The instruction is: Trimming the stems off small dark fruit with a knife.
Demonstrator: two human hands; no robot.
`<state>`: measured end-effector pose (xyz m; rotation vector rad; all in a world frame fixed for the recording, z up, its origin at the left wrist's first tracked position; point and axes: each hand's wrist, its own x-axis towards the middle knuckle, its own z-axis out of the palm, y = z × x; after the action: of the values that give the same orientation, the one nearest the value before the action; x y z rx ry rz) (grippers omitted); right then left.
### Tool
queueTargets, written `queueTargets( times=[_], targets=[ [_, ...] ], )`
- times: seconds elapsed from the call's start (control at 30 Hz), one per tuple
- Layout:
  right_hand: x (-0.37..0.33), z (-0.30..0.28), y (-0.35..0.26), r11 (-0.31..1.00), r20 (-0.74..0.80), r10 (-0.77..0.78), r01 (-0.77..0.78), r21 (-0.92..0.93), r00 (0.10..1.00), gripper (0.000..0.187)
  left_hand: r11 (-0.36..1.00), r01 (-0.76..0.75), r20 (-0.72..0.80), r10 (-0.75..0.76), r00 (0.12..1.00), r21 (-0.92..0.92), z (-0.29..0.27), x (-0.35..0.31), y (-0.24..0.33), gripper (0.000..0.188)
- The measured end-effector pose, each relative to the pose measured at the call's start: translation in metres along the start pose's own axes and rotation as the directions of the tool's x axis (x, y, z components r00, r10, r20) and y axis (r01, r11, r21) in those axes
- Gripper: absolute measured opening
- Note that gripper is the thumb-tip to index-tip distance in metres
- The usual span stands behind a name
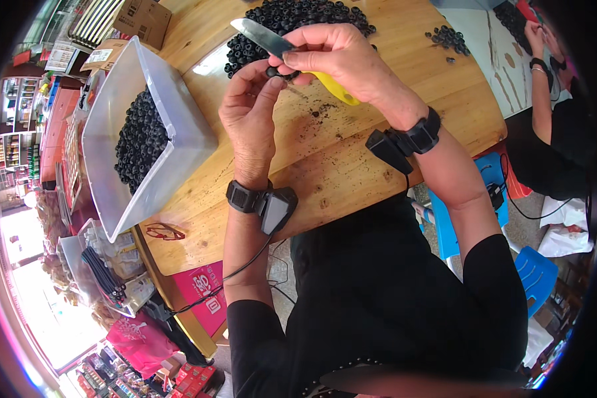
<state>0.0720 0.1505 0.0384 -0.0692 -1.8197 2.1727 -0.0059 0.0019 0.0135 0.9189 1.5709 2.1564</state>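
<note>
My right hand is closed round a knife with a yellow handle; its blade points up and to the left. Pinched in the fingers of my left hand is a small black ring-shaped part, just below the blade. Fingers of both hands meet around this part and cover some of it. Behind my hands lies a large heap of similar black parts on the wooden table. Dark crumbs are scattered on the wood under my hands.
To the left, a translucent plastic bin holds many black parts. Red-framed glasses lie at the near left corner. A smaller group of parts sits far right. Another person's hands work beyond. A blue chair stands close by.
</note>
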Motion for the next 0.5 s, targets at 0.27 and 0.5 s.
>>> queueTargets(
  times=[0.27, 0.5],
  targets=[
    [-0.004, 0.01, 0.002, 0.999, 0.005, -0.051, 0.051, 0.012, 0.999, 0.022, 0.951, -0.039, -0.078, 0.015, 0.997, -0.307, 0.0, -0.005, -0.004, 0.027],
    [-0.008, 0.018, 0.0, 0.975, 0.006, -0.165, 0.164, -0.153, 0.986, 0.022, 0.922, -0.004, -0.066, -0.024, 0.998, -0.387, -0.007, -0.008, 0.001, 0.028]
  ],
)
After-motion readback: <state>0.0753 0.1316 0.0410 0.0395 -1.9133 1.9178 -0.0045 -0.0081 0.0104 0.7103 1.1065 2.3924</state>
